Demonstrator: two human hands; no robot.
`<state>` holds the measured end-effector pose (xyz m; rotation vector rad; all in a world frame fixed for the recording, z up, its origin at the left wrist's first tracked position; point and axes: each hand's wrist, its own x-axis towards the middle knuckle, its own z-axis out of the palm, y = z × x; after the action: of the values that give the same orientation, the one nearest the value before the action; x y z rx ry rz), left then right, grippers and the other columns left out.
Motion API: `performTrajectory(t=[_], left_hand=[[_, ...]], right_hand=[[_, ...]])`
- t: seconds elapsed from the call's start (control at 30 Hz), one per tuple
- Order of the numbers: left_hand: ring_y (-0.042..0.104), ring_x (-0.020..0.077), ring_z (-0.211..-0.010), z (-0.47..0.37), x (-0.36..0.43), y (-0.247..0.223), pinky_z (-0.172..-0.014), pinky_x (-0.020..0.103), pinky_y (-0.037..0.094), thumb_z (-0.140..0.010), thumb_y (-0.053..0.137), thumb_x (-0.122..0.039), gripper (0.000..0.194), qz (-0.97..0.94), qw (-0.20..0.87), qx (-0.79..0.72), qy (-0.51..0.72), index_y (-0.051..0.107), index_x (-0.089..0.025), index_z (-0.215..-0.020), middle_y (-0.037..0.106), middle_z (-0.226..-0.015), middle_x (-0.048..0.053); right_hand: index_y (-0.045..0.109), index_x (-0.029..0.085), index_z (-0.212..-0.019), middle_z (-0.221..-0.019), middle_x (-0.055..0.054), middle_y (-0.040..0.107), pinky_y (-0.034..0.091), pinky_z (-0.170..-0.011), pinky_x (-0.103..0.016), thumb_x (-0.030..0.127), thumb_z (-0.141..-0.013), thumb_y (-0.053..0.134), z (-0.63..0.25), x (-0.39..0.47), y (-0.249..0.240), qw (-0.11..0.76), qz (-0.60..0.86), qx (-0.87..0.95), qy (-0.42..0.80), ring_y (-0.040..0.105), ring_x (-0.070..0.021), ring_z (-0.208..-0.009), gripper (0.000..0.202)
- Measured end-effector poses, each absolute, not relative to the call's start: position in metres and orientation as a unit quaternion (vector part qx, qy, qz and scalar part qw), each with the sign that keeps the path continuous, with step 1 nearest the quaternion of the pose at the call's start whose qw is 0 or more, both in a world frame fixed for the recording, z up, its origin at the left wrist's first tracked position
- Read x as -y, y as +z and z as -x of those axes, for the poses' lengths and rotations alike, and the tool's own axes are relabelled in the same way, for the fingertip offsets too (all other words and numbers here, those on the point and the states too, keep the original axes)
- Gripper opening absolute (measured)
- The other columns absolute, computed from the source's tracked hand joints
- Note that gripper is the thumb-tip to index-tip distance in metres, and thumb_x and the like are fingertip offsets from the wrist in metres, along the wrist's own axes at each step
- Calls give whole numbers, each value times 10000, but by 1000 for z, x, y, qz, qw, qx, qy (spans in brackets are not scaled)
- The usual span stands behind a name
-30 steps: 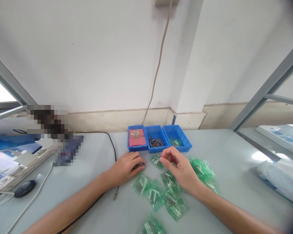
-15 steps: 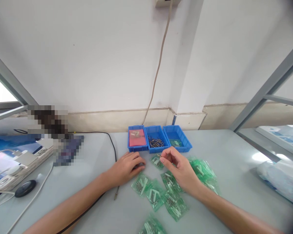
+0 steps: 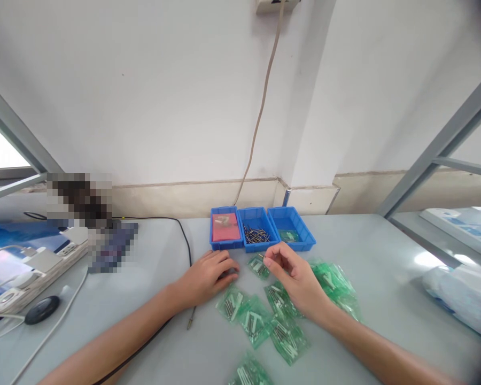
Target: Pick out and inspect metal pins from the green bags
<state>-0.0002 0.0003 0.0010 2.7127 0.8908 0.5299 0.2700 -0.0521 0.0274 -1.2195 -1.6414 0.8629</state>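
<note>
My right hand is closed in a pinch in front of the blue bins. A small brass-coloured tip, seemingly of a screw, shows at its thumb and forefinger. Just beside those fingertips lies a small green clear bag with pieces inside. My left hand rests palm down on the table, fingers loosely bent and thumb apart, with nothing visible in it. Between and below the hands lie several green bags holding metal screws and white plugs. A heap of green bags sits right of my right hand, partly hidden by it.
Three blue bins stand by the wall: one with a red sheet, a middle one with loose screws, and a right bin with a green packet. A black cable passes under my left arm. A power strip lies left.
</note>
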Motion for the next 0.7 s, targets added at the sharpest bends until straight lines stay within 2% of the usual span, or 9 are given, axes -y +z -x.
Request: performTrajectory(t=[0.7], left_hand=[[621,205,-989,0,0,0,-914,343,463,-1120,497,-332,190,-928,111,-300,189,652,-240,-1182,653,-1059,43]], right_hand=[[616,245,-943,-852,-11,612,439,-681,-318,451,-1065,550,-270,52,27,443,496,665,339,544,-193,-762,249]])
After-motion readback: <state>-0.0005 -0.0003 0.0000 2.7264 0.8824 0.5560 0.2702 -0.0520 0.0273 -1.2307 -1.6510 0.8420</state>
